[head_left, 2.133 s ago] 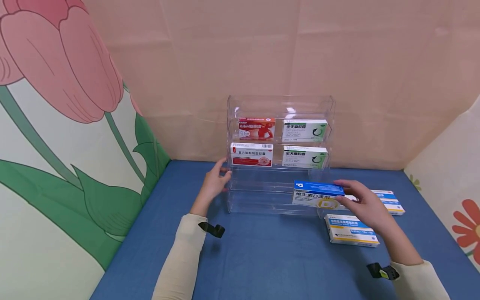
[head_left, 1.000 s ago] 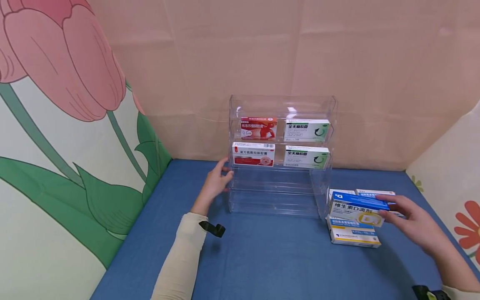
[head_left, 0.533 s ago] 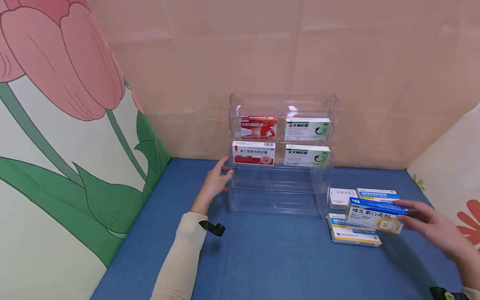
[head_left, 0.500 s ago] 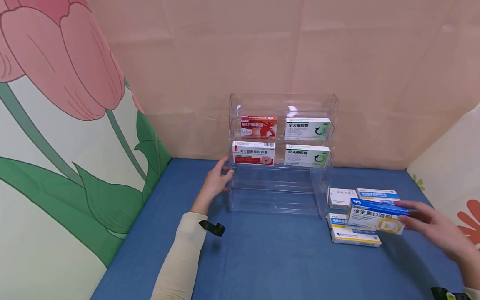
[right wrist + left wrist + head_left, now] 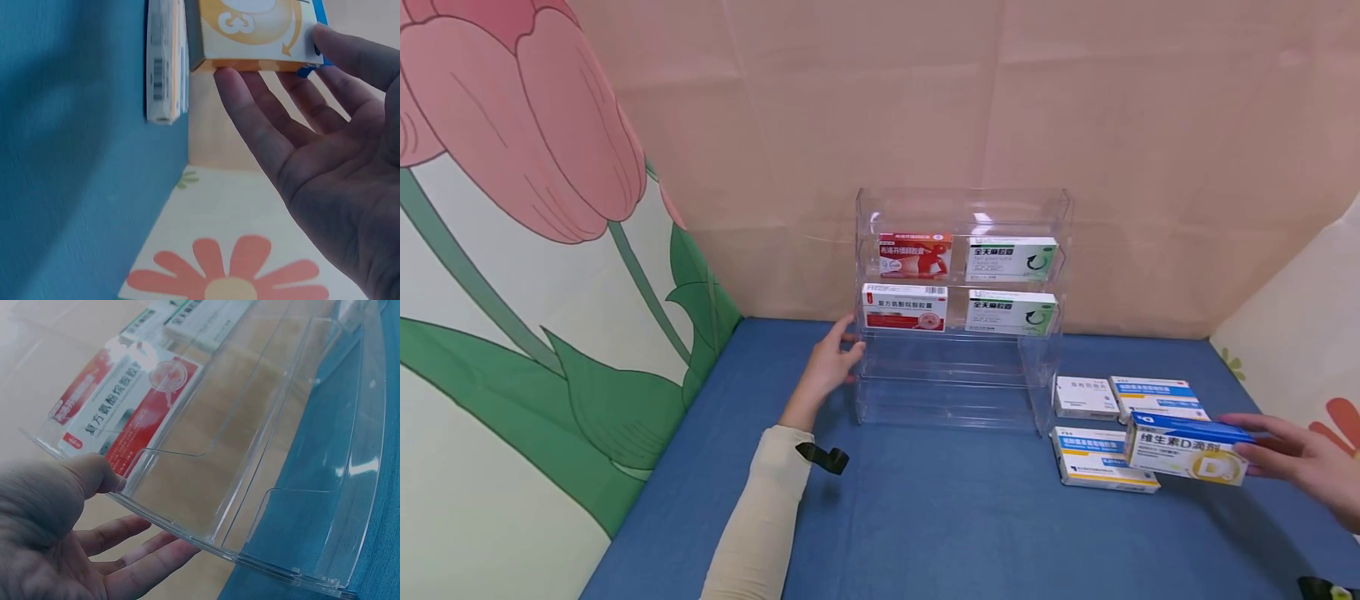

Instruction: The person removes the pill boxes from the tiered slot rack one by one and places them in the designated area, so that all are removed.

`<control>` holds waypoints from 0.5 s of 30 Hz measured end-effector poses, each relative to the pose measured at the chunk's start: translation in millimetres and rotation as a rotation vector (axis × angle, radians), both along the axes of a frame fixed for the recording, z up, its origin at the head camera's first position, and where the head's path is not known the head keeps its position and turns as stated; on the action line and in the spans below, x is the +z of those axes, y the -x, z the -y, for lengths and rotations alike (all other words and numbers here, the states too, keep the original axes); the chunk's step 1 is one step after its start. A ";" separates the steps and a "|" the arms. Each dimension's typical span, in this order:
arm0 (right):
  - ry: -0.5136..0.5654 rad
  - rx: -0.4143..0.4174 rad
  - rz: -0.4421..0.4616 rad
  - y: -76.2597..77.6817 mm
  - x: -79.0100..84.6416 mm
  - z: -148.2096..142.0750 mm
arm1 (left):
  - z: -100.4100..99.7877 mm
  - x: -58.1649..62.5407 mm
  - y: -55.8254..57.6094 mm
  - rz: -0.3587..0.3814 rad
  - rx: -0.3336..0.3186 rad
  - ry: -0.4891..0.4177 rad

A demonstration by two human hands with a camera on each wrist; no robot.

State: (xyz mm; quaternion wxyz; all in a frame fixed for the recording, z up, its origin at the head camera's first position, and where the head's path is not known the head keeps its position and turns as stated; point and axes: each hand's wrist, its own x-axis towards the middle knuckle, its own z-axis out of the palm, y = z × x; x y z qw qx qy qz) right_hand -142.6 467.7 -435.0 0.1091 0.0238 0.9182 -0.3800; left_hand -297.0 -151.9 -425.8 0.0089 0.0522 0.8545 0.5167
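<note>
My right hand (image 5: pixel 1296 457) pinches a blue-and-white medicine box (image 5: pixel 1187 454) by its right end, thumb in front and fingers behind. The box is tilted and hangs over the boxes on the table. In the right wrist view its yellow-orange end (image 5: pixel 250 28) shows. My left hand (image 5: pixel 831 362) holds the left side edge of a clear tiered display rack (image 5: pixel 947 396); in the left wrist view the thumb is on one side of the edge and the fingers on the other. A red box (image 5: pixel 914 255), a white-and-red box (image 5: pixel 905 308) and two white-and-green boxes (image 5: pixel 1011 258) stand in the upper tiers.
Right of the rack, a small white box (image 5: pixel 1086 397) and a blue-striped white box (image 5: pixel 1157 392) lie on the blue cloth (image 5: pixel 940 517). A similar striped box (image 5: pixel 1097 458) lies nearer, partly behind the held box. A beige backdrop rises behind, with flower-printed panels at both sides.
The right hand has carried the blue-and-white box from in front of the rack's lower right, rightward and nearer, past the boxes on the table. The left hand has stayed at the rack's edge.
</note>
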 end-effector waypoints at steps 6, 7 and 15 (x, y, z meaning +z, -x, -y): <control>-0.015 -0.012 0.018 1.6 1.5 -11.5 | 2.0 -1.6 -1.2 0.007 0.015 0.007; -0.021 -0.017 0.014 1.7 1.1 -14.1 | 2.1 -1.7 -1.1 0.006 0.015 0.009; -0.027 -0.046 0.042 0.5 -9.7 -40.4 | 2.6 -2.8 -0.6 0.009 0.018 0.006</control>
